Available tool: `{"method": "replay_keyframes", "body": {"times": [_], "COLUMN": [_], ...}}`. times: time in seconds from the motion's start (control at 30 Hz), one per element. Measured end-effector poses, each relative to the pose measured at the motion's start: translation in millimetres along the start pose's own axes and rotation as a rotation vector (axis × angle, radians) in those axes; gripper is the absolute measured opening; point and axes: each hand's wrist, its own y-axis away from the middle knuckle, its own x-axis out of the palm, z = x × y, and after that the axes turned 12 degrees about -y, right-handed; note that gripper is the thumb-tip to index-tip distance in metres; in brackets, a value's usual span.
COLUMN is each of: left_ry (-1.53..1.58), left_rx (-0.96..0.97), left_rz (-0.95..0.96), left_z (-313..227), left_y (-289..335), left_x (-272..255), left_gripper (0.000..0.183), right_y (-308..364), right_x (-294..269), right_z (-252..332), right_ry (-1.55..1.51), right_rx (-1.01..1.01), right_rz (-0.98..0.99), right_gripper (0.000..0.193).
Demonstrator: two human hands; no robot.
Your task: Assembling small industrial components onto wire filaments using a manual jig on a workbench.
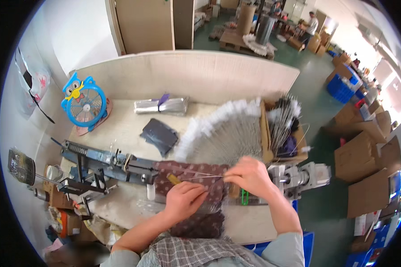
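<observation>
My right hand (249,174) pinches the right ends of thin silvery wires (202,176), which fan out leftward over a dark brown dotted cloth (214,190). Just left of it, my left hand (186,200) rests low over the same cloth with fingers curled together; what they hold, if anything, is hidden. A small yellow piece (173,179) lies beside the left fingertips. Left of the cloth runs a long dark metal fixture (109,161) with clamps. Below my right hand is a green clip-like part (244,197), and to its right a silver metal machine head (305,175).
Behind my hands, many thin rods with white ends (227,129) lie fanned out, beside a carton of wires (284,133). Farther back are dark sheets (159,135), a silvery wrapped bundle (162,106) and a blue fan (85,104). A low board (187,73) edges the table.
</observation>
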Motion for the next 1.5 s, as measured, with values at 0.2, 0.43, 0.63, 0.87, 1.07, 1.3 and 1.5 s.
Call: {"method": "replay_keyframes", "body": {"times": [0.2,0.43,0.63,0.87,1.07,1.3,1.5], "left_ry": [1.045,1.858,1.321,1.970,0.324,0.672,1.391], "left_rx": [-1.102,-1.372,-1.257,-1.208,-0.982,-0.989,-1.149], "left_rz": [0.052,-0.410,0.005,-0.029,0.366,0.144,-0.404], "left_z": [5,78,30,76,58,58,24], "left_y": [61,102,52,93,54,62,43], "left_x": [0,-50,-50,-26,-16,2,15], "left_gripper": [0.028,0.053,0.064,0.059,0.045,0.038,0.021], "right_y": [-62,-80,-81,-77,-78,-68,-17], "right_x": [68,121,115,115,115,102,87], "right_z": [30,52,58,67,68,65,42], "right_ry": [-0.139,-0.053,0.016,0.012,0.067,0.061,0.083], "right_rx": [-0.417,-0.376,-0.299,-0.289,-0.308,-0.429,-0.491], "right_rz": [-0.004,-0.064,-0.016,-0.047,-0.014,-0.118,-0.152], "right_gripper": [0.010,0.010,0.010,0.009,0.008,0.010,0.020]}}
